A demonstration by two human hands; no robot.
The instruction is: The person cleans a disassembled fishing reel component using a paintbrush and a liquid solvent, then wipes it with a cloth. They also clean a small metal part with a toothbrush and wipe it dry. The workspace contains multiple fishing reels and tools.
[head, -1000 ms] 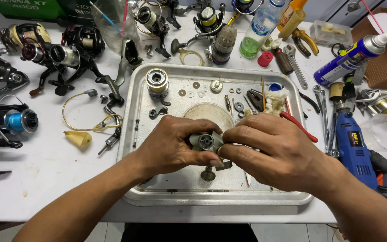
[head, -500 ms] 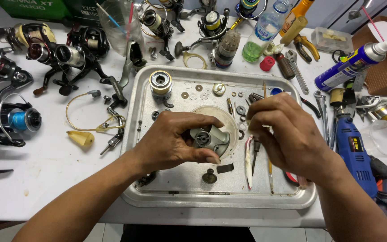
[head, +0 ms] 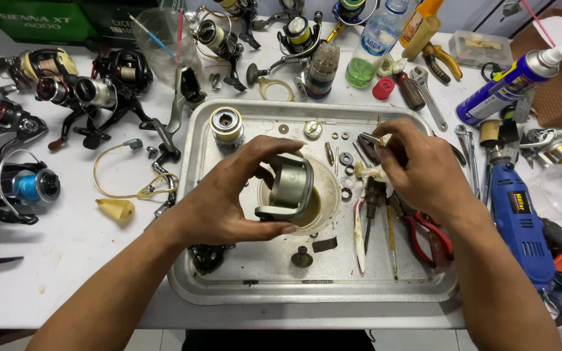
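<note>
White worktop (head: 66, 260), pretty cluttered, with a dented metal tray (head: 242, 286) in the middle. Left hand (head: 229, 201) is clamped around a grey-green reel rotor (head: 286, 188), a ribbed cup shape, held over the shallow dish (head: 330, 188) at the tray's centre. Right hand (head: 417, 172), right of the dish, pinches a whitish wad (head: 372, 172). Washers (head: 284, 129) and a gold spool (head: 226, 127) sit along the tray's far side.

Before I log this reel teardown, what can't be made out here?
Head view only:
- Grey rotor: its far side is hidden by the left hand.
- What the right hand pinches: covered by its fingers.
- Washers on the metal tray: too small to identify.
- Spray can: partly cut off by the edge.
</note>
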